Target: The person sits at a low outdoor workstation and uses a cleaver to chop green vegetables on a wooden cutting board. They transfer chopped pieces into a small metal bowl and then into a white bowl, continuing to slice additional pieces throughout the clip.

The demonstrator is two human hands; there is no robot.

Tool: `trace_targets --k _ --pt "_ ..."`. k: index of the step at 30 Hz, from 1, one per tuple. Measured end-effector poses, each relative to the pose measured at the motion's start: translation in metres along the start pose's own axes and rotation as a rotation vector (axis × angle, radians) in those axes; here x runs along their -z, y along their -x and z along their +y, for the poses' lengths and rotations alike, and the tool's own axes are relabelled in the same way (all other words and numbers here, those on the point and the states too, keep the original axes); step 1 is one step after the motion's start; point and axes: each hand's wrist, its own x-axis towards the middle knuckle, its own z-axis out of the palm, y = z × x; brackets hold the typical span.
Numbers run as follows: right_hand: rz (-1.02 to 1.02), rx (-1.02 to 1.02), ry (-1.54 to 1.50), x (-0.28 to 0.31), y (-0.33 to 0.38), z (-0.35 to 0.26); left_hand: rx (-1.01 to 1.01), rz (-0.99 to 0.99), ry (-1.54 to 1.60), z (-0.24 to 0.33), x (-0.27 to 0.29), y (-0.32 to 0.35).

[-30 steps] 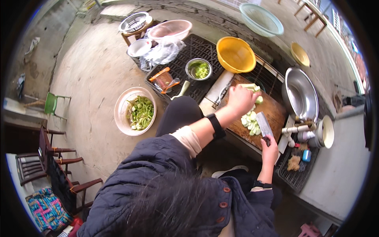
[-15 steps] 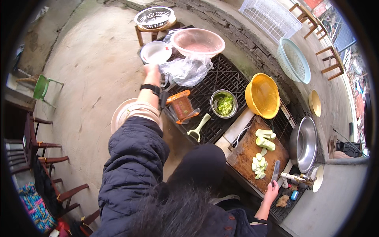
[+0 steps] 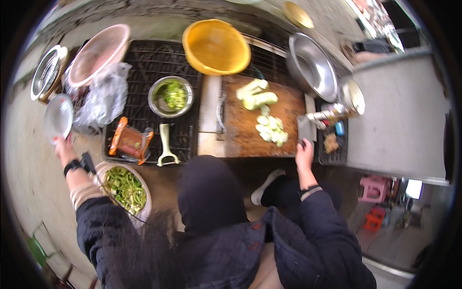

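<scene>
My left hand (image 3: 63, 146), at the far left, grips the rim of a white bowl (image 3: 58, 117) and holds it tilted beside the crates. My right hand (image 3: 304, 156) is closed round the handle of a kitchen knife (image 3: 305, 127), whose broad blade lies over the right edge of the wooden cutting board (image 3: 236, 142). On that board are peeled pale-green stem pieces (image 3: 260, 100) and a heap of cut slices (image 3: 272, 130). A steel bowl (image 3: 154, 103) with chopped green vegetable (image 3: 175, 95) stands left of the board. Below it lies a pale-green peeler (image 3: 165, 143).
A yellow basin (image 3: 216, 47) and a steel basin (image 3: 313, 67) stand behind the board. Left lie a pink basin (image 3: 98, 55), a clear plastic bag (image 3: 103, 98) and an orange-edged packet (image 3: 130, 140). Green peelings (image 3: 125, 188) fill a low basin (image 3: 146, 202). A tap (image 3: 327, 114) is at right.
The view has swung to the right. My left hand has drawn the white bowl away from the plastic bag and tipped it. The knife stays in my right hand by the board.
</scene>
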Motion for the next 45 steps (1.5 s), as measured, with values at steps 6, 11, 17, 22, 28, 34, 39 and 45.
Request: trace_targets --k 6,11,17,22,28,34,39,45 --pt "0.039 0.097 0.182 -0.021 0.015 -0.015 0.019 -0.048 -0.108 0.116 0.031 0.033" --pt "-0.063 0.153 0.287 0.017 0.009 -0.050 0.158 -0.474 -0.076 0.168 -0.013 0.185" --pt "0.553 0.466 -0.442 0.127 -0.079 -0.132 0.507 -0.935 -0.270 0.146 -0.140 0.470" --pt "0.195 0.602 -0.199 0.168 -0.131 -0.158 0.692 -1.195 -0.445 0.063 -0.234 0.672" --pt "-0.019 0.741 -0.307 0.181 -0.151 -0.141 0.819 -1.164 -0.527 -0.057 -0.282 0.803" --pt "-0.209 0.776 -0.398 0.189 -0.164 -0.136 0.718 -1.234 -0.526 -0.139 -0.282 0.835" --pt "-0.285 0.741 -0.365 0.196 -0.168 -0.138 0.377 -1.226 -0.530 -0.183 -0.298 0.837" --pt "-0.095 0.739 -0.168 0.208 -0.149 -0.150 0.025 -1.180 -0.685 -0.156 -0.303 0.850"
